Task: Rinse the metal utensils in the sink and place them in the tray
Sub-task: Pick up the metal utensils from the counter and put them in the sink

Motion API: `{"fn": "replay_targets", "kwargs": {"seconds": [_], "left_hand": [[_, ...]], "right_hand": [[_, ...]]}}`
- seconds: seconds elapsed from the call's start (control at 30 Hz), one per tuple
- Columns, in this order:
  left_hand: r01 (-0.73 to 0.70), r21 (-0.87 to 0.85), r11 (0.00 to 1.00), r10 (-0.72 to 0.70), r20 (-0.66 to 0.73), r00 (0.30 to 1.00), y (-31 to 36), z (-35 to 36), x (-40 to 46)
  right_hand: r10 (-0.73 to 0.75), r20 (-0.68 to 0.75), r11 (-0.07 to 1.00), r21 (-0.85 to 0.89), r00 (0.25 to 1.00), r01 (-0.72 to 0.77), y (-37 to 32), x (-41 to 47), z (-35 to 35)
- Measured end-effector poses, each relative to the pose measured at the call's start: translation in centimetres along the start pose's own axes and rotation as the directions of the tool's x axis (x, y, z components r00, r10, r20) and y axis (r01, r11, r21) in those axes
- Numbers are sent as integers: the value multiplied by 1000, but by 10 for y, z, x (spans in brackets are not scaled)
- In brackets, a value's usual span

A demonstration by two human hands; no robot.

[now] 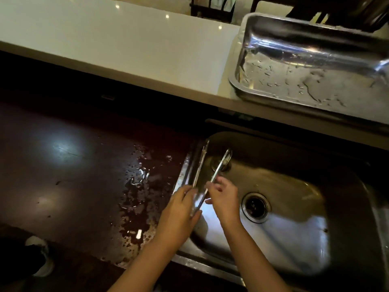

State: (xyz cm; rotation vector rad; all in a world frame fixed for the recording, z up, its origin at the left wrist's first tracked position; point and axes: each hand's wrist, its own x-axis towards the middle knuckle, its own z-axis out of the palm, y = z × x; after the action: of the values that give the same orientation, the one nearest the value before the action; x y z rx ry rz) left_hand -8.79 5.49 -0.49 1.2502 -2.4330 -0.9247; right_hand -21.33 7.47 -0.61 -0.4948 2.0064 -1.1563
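A pair of long metal tongs (219, 167) is held over the left part of the steel sink (294, 239), its two arms spread apart and pointing away from me. My left hand (179, 209) grips the hinge end of the tongs. My right hand (223, 197) pinches the right arm of the tongs near its lower part. The large steel tray (273, 98) sits on the raised white counter at the upper right; its bottom is wet and holds no utensils that I can see.
A dark countertop (73, 165) lies left of the sink, with puddles of water (139, 186) near the sink's edge. The drain (255, 206) is in the sink's middle. A white raised ledge (126, 45) runs across the back. A shoe (42, 256) shows at the lower left.
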Motion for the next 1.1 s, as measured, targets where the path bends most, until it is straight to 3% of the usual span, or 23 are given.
{"fn": "replay_targets", "kwargs": {"seconds": [0.13,0.43,0.57,0.73,1.1], "left_hand": [[242,-249,938,-219,117,969,21,27,18],[428,-178,886,-334,396,855,16,134,77],[497,-82,864,-420,427,801,2,167,82],[544,-32,838,-484,415,770,-6,189,88],[469,93,879,-468,363,806,-10,202,104]], "right_hand": [[75,-38,997,28,996,-74,34,12,-39],[142,-7,975,-172,990,-141,116,76,-69],[165,6,933,-327,986,-154,145,95,-67],[220,8,919,-338,976,-204,165,107,-61],[184,-30,926,-331,982,-183,183,134,-52]]}}
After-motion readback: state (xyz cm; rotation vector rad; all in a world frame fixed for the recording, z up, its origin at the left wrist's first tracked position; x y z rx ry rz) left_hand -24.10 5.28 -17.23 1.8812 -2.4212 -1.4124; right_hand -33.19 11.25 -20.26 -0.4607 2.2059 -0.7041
